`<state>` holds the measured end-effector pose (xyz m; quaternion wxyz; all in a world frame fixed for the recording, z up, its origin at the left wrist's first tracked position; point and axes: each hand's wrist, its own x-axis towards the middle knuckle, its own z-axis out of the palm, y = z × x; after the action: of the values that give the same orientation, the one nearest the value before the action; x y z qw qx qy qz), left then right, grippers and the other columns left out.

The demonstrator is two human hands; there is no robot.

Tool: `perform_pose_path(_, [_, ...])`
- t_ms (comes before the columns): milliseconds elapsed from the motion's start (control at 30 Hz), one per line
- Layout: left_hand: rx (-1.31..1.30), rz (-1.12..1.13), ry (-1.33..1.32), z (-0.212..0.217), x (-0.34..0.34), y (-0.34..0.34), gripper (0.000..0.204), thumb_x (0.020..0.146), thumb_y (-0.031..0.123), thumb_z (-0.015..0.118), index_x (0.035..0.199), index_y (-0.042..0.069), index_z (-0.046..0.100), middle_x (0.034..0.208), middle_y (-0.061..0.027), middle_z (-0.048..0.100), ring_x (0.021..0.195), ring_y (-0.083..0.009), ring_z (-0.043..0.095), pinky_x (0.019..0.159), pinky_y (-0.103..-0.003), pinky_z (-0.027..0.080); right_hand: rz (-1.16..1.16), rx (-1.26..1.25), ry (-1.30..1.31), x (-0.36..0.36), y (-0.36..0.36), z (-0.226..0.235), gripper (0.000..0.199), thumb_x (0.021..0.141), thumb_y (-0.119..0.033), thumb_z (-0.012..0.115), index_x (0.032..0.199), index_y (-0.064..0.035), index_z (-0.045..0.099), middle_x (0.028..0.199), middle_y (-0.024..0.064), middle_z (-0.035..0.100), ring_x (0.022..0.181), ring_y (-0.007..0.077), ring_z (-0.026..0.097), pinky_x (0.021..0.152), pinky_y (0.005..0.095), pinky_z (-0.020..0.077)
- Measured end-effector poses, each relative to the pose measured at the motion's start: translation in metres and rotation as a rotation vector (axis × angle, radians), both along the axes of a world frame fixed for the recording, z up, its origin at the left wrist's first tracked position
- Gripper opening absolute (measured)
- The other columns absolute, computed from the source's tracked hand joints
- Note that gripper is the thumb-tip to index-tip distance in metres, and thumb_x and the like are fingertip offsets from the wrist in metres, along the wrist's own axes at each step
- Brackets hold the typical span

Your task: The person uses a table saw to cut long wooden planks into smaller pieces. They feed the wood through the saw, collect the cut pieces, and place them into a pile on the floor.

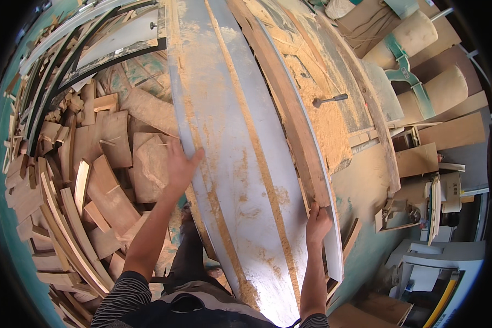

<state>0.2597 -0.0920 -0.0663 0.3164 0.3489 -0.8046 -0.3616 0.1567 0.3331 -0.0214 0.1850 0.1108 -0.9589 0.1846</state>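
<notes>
With open left hand (181, 167) on flat grey counter (265, 104), likely steadies brown wooden plank (292, 120), gripped in four-o'clock right hand (318, 225).

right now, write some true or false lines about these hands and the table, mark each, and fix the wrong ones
1. The open left hand is at the left edge of the long grey metal tabletop. True.
2. The closed right hand is at the near end of the long brown wooden board. True.
3. Both hands hold the board. False: the left hand is away from it.
4. The tabletop is spotless. False: streaks of yellowish sawdust run along it.
5. The pile of flat brown wood offcuts lies left of the tabletop. True.
</notes>
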Motion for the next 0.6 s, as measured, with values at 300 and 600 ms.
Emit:
perform_pose_path(300, [0.451,-0.024,0.249,-0.017,-0.011,0.021,0.076,0.095,0.034,0.07,0.144,-0.013,0.034,0.129,-0.0304,0.059,0.117,-0.0391,0.061,0.098,-0.043,0.048,-0.012,-0.046,-0.002,0.0,-0.003,0.011,0.043,0.1,-0.028,0.062,0.07,0.0024,0.067,0.063,0.017,0.066,0.057,0.0333,0.064,0.058,0.0454,0.0493])
perform_pose_path(600, [0.348,-0.04,0.278,-0.019,-0.015,0.01,0.072,0.096,0.032,0.069,0.143,-0.011,0.037,0.123,-0.0299,0.062,0.115,-0.0405,0.062,0.097,-0.044,0.049,0.032,-0.106,0.089,-0.001,-0.004,0.004,0.039,0.096,-0.02,0.068,0.065,0.0033,0.062,0.059,0.0194,0.06,0.05,0.0361,0.058,0.049,0.0455,0.0438])
